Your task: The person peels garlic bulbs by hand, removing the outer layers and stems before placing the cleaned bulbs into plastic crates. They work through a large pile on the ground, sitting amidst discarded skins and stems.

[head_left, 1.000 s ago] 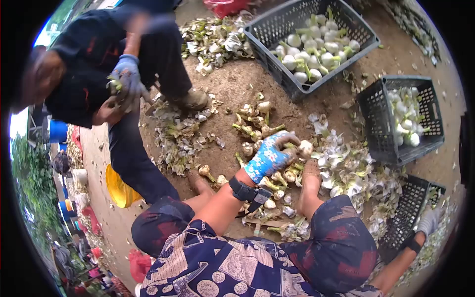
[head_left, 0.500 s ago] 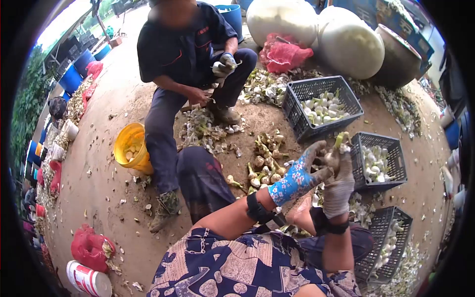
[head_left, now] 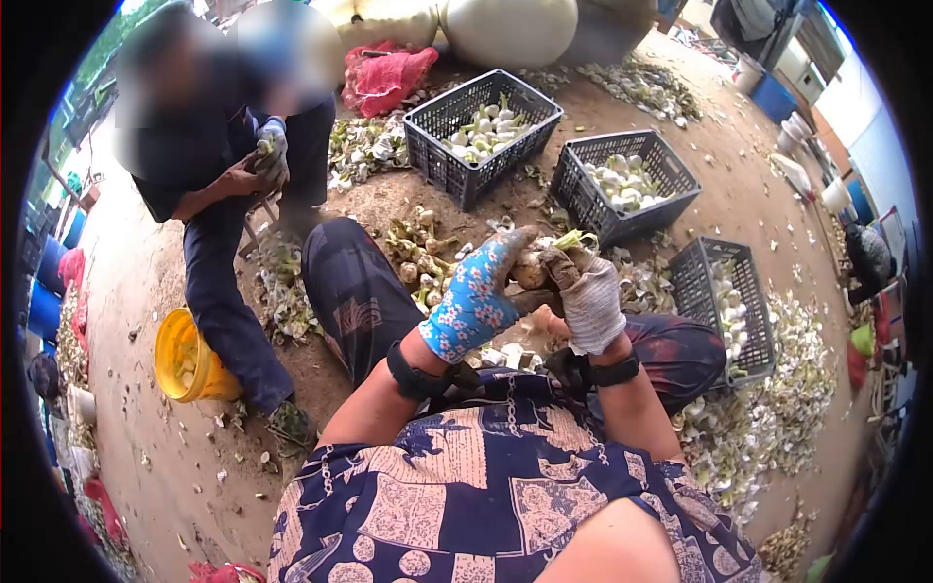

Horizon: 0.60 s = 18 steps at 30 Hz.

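My left hand (head_left: 473, 303), in a blue flowered glove with soiled fingers, is closed on a brownish garlic bulb (head_left: 530, 269). My right hand (head_left: 590, 301), in a dirty white knit glove, grips the same bulb from the other side, by its greenish stem end. Both hands meet in front of my knees, and the fingers hide part of the bulb. Just beyond my left hand, a pile of unpeeled garlic bulbs (head_left: 412, 260) with stems lies on the ground. Pale garlic skins (head_left: 510, 357) show below my hands.
Three dark plastic crates, a far one (head_left: 466, 180), a middle one (head_left: 607, 225) and a near one (head_left: 702, 282), hold whitish garlic. At left a co-worker sits, gloved hand (head_left: 273, 151) raised, near a yellow bucket (head_left: 167, 355). A red mesh bag (head_left: 389, 80) lies behind. Peelings (head_left: 768, 398) cover the right side.
The view has turned right, so crates and co-worker appear farther left. My hands have come down and closer to my body, the garlic bulb still between them.
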Tool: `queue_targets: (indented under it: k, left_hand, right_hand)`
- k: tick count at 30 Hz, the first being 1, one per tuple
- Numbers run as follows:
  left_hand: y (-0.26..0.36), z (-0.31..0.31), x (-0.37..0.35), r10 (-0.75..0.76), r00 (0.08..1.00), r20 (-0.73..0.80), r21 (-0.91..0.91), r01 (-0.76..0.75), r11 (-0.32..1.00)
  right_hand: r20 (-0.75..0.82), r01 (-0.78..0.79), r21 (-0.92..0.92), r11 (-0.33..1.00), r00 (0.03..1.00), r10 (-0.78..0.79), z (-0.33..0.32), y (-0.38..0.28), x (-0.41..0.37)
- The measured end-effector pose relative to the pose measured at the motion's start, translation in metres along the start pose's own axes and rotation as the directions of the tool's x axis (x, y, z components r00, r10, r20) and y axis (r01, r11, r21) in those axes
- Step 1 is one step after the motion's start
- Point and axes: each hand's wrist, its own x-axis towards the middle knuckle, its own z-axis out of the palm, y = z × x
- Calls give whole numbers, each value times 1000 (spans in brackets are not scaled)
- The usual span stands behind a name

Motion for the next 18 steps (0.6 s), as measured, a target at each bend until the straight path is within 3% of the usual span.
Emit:
queue_targets:
  k: [1, 3, 4, 5, 8, 10, 11, 13, 14, 15, 17, 18]
  left_hand:
    - [5, -4, 0, 5, 1000, 13, -1, -5, 1000]
    - [17, -13, 0, 17, 999, 27, 180, -22, 983]
    - [20, -14, -3, -61, 998, 3, 87, 60, 994]
    - [14, -13, -6, -62, 998, -6, -9, 62, 998]
    - [10, -15, -8, -148, 989, 26, -92, 150, 984]
    - [3, -13, -8, -219, 973, 70, -173, 228, 958]
    - [1, -11, -10, -225, 971, 79, -164, 235, 958]
    - [6, -7, -11, -141, 990, 16, 80, 140, 987]
    - [8, -5, -9, -65, 998, 8, 175, 62, 983]
    - [7, -5, -8, -72, 997, 21, 183, 67, 981]
    - [3, -6, -7, -108, 992, 68, 115, 99, 988]
    - [-2, -5, -6, -345, 932, 108, -295, 362, 884]
  right_hand:
    - [119, -436, 425, 793, 896, 429, 2, -17, -1]
    - [156, -467, 435, 770, 881, 446, -2, -14, -1]
    - [208, -507, 442, 740, 861, 465, -2, -11, -4]
    - [108, -418, 457, 785, 902, 417, 7, -11, -5]
    - [167, -464, 392, 794, 885, 435, 3, -7, -5]
    - [137, -338, 121, 933, 937, 321, 1, -3, -3]
    - [133, -342, 133, 930, 936, 325, 0, -3, -2]
    - [195, -380, 89, 921, 913, 358, -2, -2, 0]
    - [99, -137, 0, 991, 986, 137, 3, 19, -3]
    - [92, -146, 13, 989, 985, 144, 3, 20, -4]
    - [74, -121, -12, 993, 990, 121, 2, 21, -4]
    - [85, -156, 75, 985, 985, 149, 3, 25, -5]
